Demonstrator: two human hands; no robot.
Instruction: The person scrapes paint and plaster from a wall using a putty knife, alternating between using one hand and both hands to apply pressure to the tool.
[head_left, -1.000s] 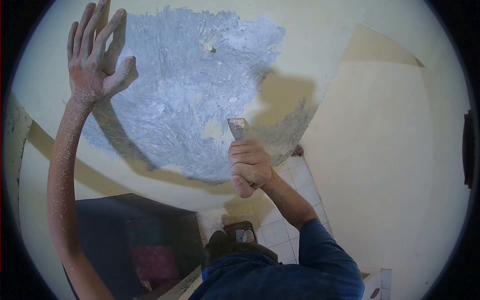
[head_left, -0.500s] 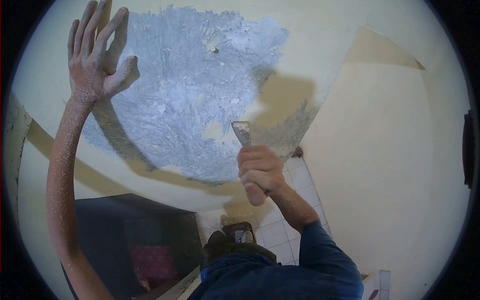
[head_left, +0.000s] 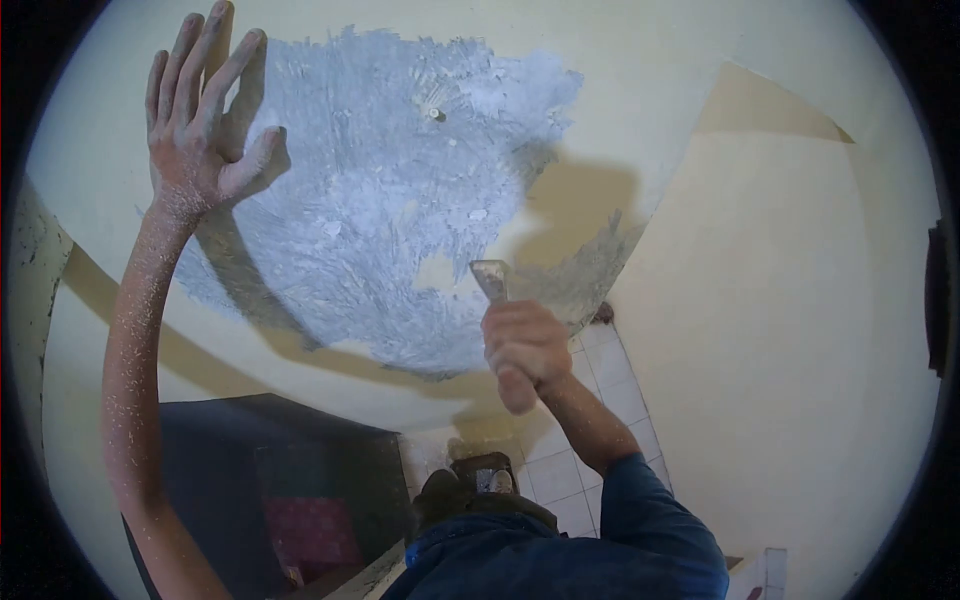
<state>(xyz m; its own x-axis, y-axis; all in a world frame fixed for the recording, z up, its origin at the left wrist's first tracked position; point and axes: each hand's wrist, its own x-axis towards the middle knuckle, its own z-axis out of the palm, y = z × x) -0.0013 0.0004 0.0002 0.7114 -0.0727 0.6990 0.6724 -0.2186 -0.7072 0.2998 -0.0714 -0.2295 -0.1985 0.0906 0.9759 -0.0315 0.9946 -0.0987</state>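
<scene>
Head view: spreading the left hand (head_left: 195, 150) flat on the smooth, pale yellow wall (head_left: 660, 60), up at the left edge of a big grey patch (head_left: 340, 180), with all 5 fingers (head_left: 235, 72) apart. Wearing white dust on that hand and tiny white flecks all down the left arm (head_left: 135, 400). Squeezing the right hand (head_left: 525, 350), a bit blurry, into a fist around 1 scraper (head_left: 495, 285), hiding the handle inside. Pointing the flat metal blade (head_left: 489, 271) up, thin low down and wide on top like a fan, in front of the lower right part of the patch, near a small cream spot (head_left: 435, 272). Not being able to tell about the blade touching the wall or not. Looking rough and streaky across the patch, with scratchy lines, jagged edges and 1 small round knob (head_left: 434, 113) near the top. Wearing a soft blue sleeve (head_left: 640, 500) on the right arm (head_left: 590, 430). Standing above square white tiles (head_left: 555, 475), beside a dark, flat-sided shape (head_left: 220, 440) with a pink part (head_left: 315, 530). Throwing a brownish shadow (head_left: 585, 195) on the wall.
</scene>
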